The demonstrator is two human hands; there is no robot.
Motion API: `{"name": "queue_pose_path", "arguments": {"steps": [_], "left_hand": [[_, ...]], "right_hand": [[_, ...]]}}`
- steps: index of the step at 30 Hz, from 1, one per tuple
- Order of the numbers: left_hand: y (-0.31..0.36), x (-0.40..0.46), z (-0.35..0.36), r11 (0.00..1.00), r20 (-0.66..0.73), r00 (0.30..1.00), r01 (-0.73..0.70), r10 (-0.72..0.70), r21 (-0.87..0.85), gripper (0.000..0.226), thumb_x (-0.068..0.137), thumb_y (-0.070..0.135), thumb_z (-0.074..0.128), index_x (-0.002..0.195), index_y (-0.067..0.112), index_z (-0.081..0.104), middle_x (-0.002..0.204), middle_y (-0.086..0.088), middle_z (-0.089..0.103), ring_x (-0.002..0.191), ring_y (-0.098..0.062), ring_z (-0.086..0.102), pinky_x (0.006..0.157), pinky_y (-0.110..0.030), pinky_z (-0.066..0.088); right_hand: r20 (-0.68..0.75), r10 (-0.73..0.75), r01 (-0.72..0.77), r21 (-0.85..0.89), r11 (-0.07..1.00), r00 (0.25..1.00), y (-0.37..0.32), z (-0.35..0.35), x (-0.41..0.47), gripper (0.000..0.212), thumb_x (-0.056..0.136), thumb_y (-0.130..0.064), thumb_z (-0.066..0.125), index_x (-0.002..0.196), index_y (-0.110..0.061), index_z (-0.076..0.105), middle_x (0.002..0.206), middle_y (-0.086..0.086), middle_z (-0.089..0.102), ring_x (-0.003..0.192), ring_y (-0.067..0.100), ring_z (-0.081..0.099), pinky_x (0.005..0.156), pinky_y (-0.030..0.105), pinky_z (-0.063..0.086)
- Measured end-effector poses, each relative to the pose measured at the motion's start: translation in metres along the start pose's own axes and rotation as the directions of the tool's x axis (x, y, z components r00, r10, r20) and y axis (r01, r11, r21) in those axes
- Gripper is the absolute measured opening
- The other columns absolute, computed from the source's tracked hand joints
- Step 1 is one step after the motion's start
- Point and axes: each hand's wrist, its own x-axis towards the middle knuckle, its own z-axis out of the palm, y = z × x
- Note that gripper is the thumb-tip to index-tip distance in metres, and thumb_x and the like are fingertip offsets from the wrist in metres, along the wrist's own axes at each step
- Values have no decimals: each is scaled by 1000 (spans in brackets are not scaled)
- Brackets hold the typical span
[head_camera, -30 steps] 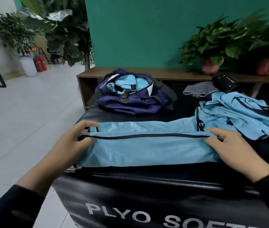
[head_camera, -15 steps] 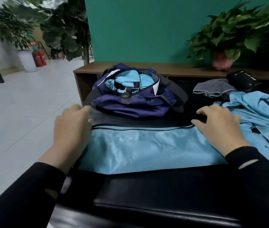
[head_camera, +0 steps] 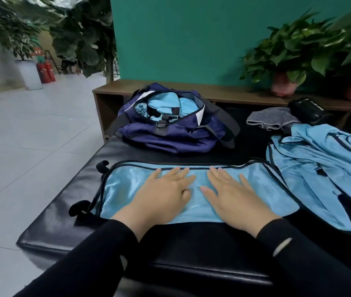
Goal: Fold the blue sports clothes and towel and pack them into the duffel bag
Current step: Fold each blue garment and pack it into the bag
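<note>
hands (head_camera: 166, 196) moved together, flattening garment (head_camera: 125, 185)

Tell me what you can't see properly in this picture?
- Head view: the left hand and right hand lie flat on the folded blue garment, covering its middle.
- The duffel bag shows blue cloth at its opening; its walls hide anything deeper.
- The second blue garment is cut off by the right edge.
- The black object is too dark to identify.
</note>
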Motion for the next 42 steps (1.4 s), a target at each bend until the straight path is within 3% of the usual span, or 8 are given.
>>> {"name": "queue_pose_path", "arguments": {"steps": [13,18,22,26,30,34,38,42], "left_hand": [[-54,-10,-14,993,88,989,118,-119,10,64,98,69,17,157,49,9,166,21,-3,154,-4,-5,126,-42,-4],[-54,-10,-13,991,51,991,129,-127,-44,63,99,67,26,158,45,17,166,20,3,154,-3,-1,126,-40,-2],[-52,-12,-15,985,-141,983,100,-120,-142,44,104,50,41,146,38,40,162,15,29,150,-4,21,125,-37,10],[-62,-14,-25,975,-273,936,204,-220,-84,12,102,34,49,112,34,56,115,12,65,115,-13,56,110,-42,26],[-74,-14,-29,952,-246,920,302,-304,-48,14,99,29,48,96,33,61,102,12,62,101,-15,56,84,-39,29],[-78,-11,-37,953,-166,939,301,-302,-35,20,96,27,50,96,35,69,100,10,59,96,-17,58,86,-37,45],[-44,-17,-60,958,77,980,198,-186,-209,24,92,26,51,80,34,71,77,13,68,67,-7,58,64,-17,48],[0,-33,-63,785,352,936,220,-3,-579,24,99,29,54,103,24,78,67,3,66,54,-16,62,59,-32,57]], "right_hand": [[-2,176,-176,-14,984,984,51,-11,9,82,99,-67,7,162,-15,-2,170,-5,-4,155,9,-7,125,39,-10],[-125,163,-141,169,975,979,48,-16,4,72,103,-60,25,161,-18,22,167,-7,20,156,12,8,126,33,1],[-335,101,-11,260,966,937,28,-30,-21,36,102,-48,47,127,-29,66,130,-14,63,124,16,55,103,30,43],[-144,197,-191,52,980,970,12,-34,-43,31,97,-57,48,89,-29,59,86,-9,61,84,19,58,72,34,44],[-114,240,-234,64,970,964,15,-25,-44,36,101,-58,41,102,-26,57,104,-5,53,92,20,58,81,37,48],[-156,262,-250,94,964,952,33,-21,-19,47,103,-56,31,96,-21,61,106,1,52,101,24,55,91,41,48],[-153,236,-240,-9,971,960,57,-23,11,54,103,-42,13,108,-20,63,112,5,56,121,29,51,108,50,38],[-192,215,-154,292,944,958,87,-15,28,52,108,-39,24,138,-8,53,154,5,42,149,21,28,122,48,21]]}}
